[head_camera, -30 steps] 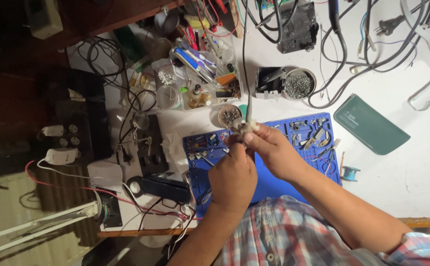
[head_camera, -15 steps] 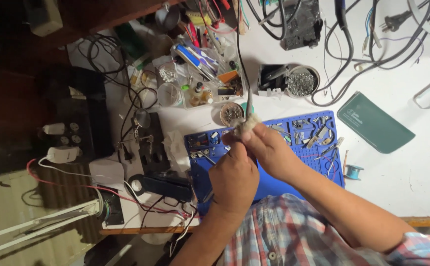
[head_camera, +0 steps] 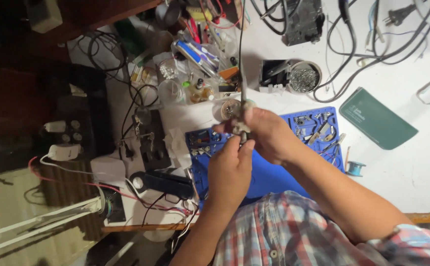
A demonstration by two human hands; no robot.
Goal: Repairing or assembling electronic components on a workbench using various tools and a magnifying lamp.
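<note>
Right hand (head_camera: 273, 134): raised above the blue mat, fingers closed on a small grey part (head_camera: 241, 127); the part's exact kind cannot be told.
Left hand (head_camera: 231, 167): just below the right hand, fingertips pinched together against the underside of the same small grey part.
Small grey part: held in the air between both hands, over the upper left portion of the mat; a thin dark cable (head_camera: 240, 54) runs from it straight up toward the far edge of the counter.
Blue mat (head_camera: 318, 148): lies flat on the white counter (head_camera: 412, 172) near its near edge, partly covered by both forearms; small metal pieces sit in its compartments along the top and right side.
Round tin (head_camera: 229, 109): on the counter just beyond the mat's top edge, close behind the hands, apart from them.
Metal bowl (head_camera: 303, 77): farther out, toward the far edge, filled with grey wool-like material, touching a black holder on its left.
Green case (head_camera: 377, 118): flat on the counter, right of the mat, well apart from the hands.
Blue spool (head_camera: 355, 169): small, just beside the mat's right edge.
Black cables (head_camera: 372, 39): looped across the far right corner of the counter.
Clutter of bottles and tools (head_camera: 195, 64): crowded at the far left part of the counter.
Black device (head_camera: 168, 183): at the counter's left near corner, beside the mat.
</note>
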